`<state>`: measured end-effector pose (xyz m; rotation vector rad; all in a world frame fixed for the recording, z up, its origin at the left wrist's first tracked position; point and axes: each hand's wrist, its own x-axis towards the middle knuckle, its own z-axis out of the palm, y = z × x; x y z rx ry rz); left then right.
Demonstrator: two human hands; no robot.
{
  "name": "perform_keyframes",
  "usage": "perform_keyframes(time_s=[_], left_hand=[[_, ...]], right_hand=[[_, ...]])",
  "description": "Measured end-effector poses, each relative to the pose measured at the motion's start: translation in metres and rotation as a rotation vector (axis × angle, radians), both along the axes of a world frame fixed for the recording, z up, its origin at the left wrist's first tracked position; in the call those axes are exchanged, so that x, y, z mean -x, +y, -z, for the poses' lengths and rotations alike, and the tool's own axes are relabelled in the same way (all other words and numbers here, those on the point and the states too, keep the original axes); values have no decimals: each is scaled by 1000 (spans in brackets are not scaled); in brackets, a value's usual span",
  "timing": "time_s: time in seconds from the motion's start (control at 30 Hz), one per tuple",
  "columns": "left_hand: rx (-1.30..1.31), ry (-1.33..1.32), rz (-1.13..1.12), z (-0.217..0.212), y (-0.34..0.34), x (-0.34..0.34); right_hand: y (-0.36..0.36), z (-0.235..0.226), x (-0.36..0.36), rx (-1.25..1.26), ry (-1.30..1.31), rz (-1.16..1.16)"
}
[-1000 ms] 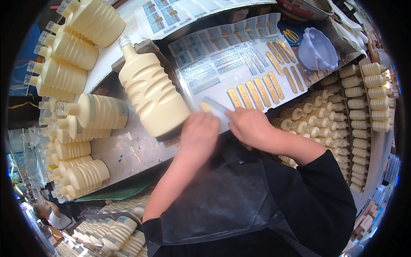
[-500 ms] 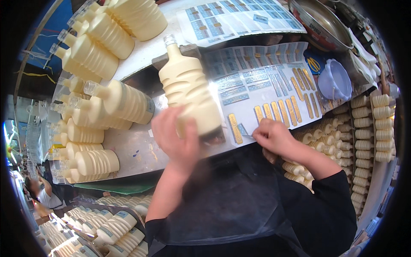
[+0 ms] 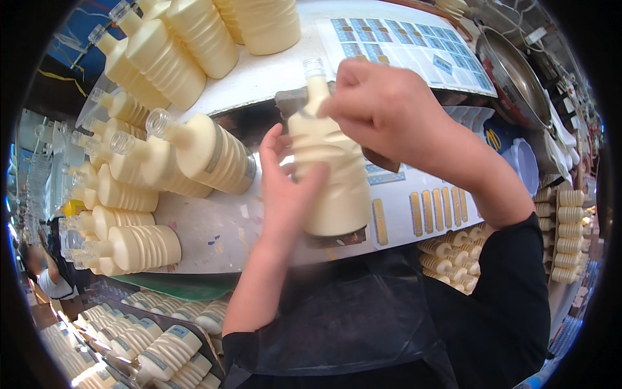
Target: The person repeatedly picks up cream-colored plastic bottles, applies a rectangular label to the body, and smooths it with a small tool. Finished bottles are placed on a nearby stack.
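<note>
A cream-coloured glass bottle [image 3: 340, 188] with wavy ridges and a clear threaded neck lies tilted on a dark support on the bench. My left hand [image 3: 285, 185] is at its left side, thumb over the front and fingers spread, touching the bottle. My right hand [image 3: 385, 107] is closed, bent over the neck and shoulder, its fingertips pinching a small thin label strip [image 3: 313, 114], blurred by motion. Below that palm a brown flat piece [image 3: 382, 160] sticks out; its kind is hidden. Gold strip labels [image 3: 427, 211] lie in a row on a white sheet right of the bottle.
Several similar bottles [image 3: 201, 152] stand or lean on the left of the bench [image 3: 214, 220]. A blue label sheet [image 3: 414, 45] lies on the upper shelf. Right of it are a metal pan [image 3: 515, 71] and a lilac basin [image 3: 520, 165]. Crated bottles [image 3: 172, 353] fill the lower left.
My right hand has risen from the gold labels to the bottle's neck with the strip. My left hand has shifted to the bottle's left side. The whole view has shifted slightly.
</note>
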<state>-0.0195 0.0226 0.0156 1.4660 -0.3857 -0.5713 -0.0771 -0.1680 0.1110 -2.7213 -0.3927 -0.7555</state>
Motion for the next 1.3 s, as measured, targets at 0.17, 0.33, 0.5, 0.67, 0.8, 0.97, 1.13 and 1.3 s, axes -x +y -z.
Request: perform_keyframes(time_s=[0.17, 0.33, 0.5, 0.67, 0.8, 0.97, 1.13, 1.3], left_hand=[[186, 107, 5, 4, -6, -21], [-9, -62, -56, 15, -25, -35], [-48, -70, -126, 13, -35, -46], [191, 171, -88, 10, -29, -40], [171, 172, -103, 6, -30, -34], [245, 248, -102, 12, -27, -34], [197, 222, -115, 13, -28, -35], [203, 196, -124, 14, -28, -33]], right_hand=[[-18, 4, 17, 325, 98, -85], [-40, 25, 19, 386, -15, -93], [-40, 37, 22, 341, -93, -110], [-44, 49, 21, 297, -126, -94], [-48, 56, 20, 266, -135, -90], [-50, 63, 20, 246, -178, -94], [-54, 69, 26, 267, -160, -72], [-61, 90, 38, 207, -146, 66]])
